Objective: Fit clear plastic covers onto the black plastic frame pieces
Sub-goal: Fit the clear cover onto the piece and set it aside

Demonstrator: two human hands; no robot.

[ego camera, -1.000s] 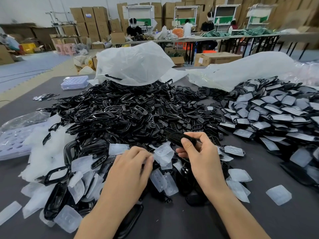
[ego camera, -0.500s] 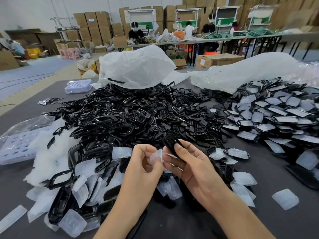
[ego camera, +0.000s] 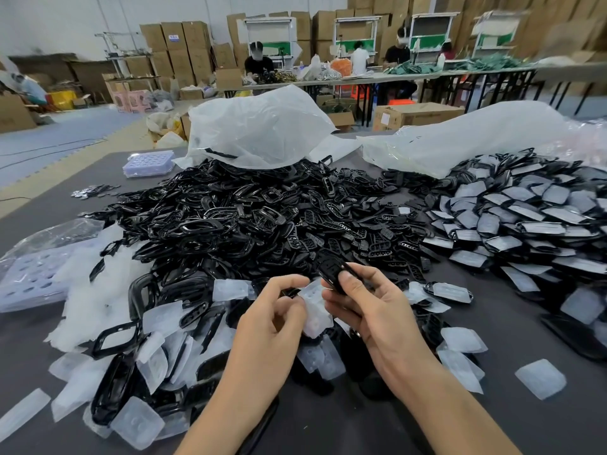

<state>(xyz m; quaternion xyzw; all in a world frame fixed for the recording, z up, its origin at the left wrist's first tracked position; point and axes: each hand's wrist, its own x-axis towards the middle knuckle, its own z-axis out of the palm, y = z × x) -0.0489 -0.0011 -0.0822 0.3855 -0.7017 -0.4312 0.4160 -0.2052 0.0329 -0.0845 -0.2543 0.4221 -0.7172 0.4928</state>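
Observation:
My right hand (ego camera: 371,310) pinches a small black plastic frame piece (ego camera: 332,274) between thumb and fingers, held above the table. My left hand (ego camera: 272,320) pinches a clear plastic cover (ego camera: 315,310) right beside it, the cover's upper edge close under the black piece. Behind both hands lies a big heap of loose black frame pieces (ego camera: 249,224). Loose clear covers (ego camera: 157,359) are scattered at the near left and under my hands.
A pile of black pieces with covers fitted (ego camera: 525,218) fills the right side. White plastic bags (ego camera: 256,129) lie at the back. Lilac perforated trays (ego camera: 149,163) sit at back left and far left. The dark table (ego camera: 476,421) runs under everything. People work at far tables.
My left hand picked a clear cover from the scattered ones and lifted it. My right hand raised the black piece from the heap's edge. Both hands came together above the table.

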